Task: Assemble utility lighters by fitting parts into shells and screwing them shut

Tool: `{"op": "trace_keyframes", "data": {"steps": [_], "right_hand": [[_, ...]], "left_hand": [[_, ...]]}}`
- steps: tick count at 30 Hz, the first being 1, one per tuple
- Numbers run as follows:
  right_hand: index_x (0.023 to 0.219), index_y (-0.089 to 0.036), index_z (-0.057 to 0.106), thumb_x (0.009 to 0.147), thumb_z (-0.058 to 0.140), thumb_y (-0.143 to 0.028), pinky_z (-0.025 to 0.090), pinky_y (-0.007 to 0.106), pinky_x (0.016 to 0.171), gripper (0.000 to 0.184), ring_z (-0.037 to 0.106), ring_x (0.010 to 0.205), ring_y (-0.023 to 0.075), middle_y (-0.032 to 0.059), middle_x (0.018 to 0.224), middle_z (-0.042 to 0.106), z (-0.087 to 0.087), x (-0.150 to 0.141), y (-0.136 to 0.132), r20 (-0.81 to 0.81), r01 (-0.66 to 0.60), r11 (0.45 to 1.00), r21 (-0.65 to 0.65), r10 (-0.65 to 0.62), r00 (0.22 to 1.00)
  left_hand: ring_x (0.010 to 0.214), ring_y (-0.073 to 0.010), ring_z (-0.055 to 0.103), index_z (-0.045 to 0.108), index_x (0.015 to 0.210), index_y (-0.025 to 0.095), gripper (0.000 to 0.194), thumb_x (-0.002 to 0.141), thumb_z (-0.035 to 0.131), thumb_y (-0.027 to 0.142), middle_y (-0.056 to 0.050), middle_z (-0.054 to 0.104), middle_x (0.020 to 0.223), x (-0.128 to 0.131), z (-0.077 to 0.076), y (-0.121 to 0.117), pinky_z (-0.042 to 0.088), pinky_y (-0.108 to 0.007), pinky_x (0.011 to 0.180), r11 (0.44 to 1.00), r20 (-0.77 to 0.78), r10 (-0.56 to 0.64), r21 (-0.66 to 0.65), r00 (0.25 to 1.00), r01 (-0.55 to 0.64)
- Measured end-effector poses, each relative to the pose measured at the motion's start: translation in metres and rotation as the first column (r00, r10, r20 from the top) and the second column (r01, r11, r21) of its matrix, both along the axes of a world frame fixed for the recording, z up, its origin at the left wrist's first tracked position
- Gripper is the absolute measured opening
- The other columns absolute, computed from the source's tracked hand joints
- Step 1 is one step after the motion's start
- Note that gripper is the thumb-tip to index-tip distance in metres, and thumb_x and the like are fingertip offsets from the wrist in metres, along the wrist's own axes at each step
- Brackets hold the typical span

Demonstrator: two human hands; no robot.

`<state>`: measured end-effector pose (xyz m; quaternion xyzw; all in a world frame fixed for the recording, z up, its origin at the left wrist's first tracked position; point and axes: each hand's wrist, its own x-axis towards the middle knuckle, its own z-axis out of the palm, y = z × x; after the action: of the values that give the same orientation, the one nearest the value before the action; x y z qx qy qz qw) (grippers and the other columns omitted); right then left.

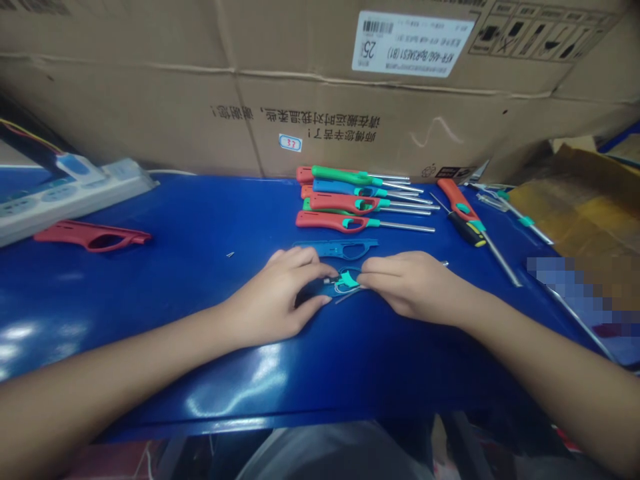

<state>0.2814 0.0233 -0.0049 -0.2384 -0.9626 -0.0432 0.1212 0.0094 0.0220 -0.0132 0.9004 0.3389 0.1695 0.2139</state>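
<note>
My left forearm [145, 357] slants up from the lower left to my left hand [280, 293], just left of centre, thumb [311, 312] and forefinger [318, 271] parted. From the lower right, my right forearm [540, 367] leads to my right hand [413, 283], fingertips [369, 272] bunched.

Left hand [285, 293] and right hand [410, 283] flank 1 green trigger [349, 280] over the blue table [175, 213]; 1 blue shell half [333, 249] (oriented left to right) lies just beyond, before the stacked lighters [330, 201].
</note>
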Motion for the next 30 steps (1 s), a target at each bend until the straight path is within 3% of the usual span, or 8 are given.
{"op": "trace_keyframes", "data": {"steps": [9, 16, 22, 30], "right_hand": [[0.102, -0.017, 0.070, 0.100, 0.043, -0.012, 0.038, 0.027, 0.061, 0.028, 0.061, 0.074, 0.0142, 0.0061, 0.098, 0.071, 0.0006, -0.0014, 0.0002, -0.023, 0.050, 0.993, -0.111, -0.053, 0.998], [0.102, -0.017, 0.069, 0.100, 0.042, -0.011, 0.036, 0.027, 0.060, 0.028, 0.059, 0.072, 0.0143, 0.0059, 0.095, 0.070, 0.0015, -0.0030, -0.0014, -0.009, 0.069, 0.990, -0.123, -0.071, 0.997], [0.101, -0.018, 0.068, 0.100, 0.043, -0.012, 0.036, 0.028, 0.060, 0.026, 0.059, 0.073, 0.0142, 0.0052, 0.094, 0.070, 0.0007, -0.0023, 0.0003, -0.012, 0.068, 0.989, -0.134, -0.071, 0.997], [0.098, -0.015, 0.069, 0.095, 0.048, -0.010, 0.037, 0.032, 0.061, 0.022, 0.059, 0.073, 0.0178, 0.0056, 0.087, 0.068, 0.0094, -0.0077, -0.0071, 0.161, 0.035, 0.998, 0.048, -0.042, 0.986]], "left_hand": [[0.103, -0.0254, 0.057, 0.063, 0.125, 0.021, 0.029, 0.097, 0.057, 0.027, -0.007, 0.061, 0.108, 0.0007, 0.0006, -0.0009, 0.043, -0.042, 0.091, 1.000, -0.016, 0.008, 0.026, 1.000, -0.008], [0.102, -0.0251, 0.058, 0.063, 0.126, 0.021, 0.030, 0.098, 0.056, 0.028, -0.008, 0.062, 0.108, 0.0002, 0.0001, -0.0029, 0.042, -0.042, 0.090, 0.999, -0.014, 0.008, 0.049, 1.000, -0.007], [0.099, -0.0235, 0.059, 0.063, 0.131, 0.021, 0.032, 0.101, 0.052, 0.028, -0.009, 0.065, 0.108, -0.0013, -0.0011, -0.0043, 0.043, -0.039, 0.086, 0.983, -0.064, -0.020, 0.180, 0.998, 0.031], [0.090, -0.0239, 0.063, 0.066, 0.127, 0.014, 0.032, 0.104, 0.048, 0.027, -0.010, 0.070, 0.101, -0.0004, -0.0024, -0.0080, 0.048, -0.038, 0.074, 0.893, -0.160, -0.030, 0.440, 0.987, 0.098]]}}
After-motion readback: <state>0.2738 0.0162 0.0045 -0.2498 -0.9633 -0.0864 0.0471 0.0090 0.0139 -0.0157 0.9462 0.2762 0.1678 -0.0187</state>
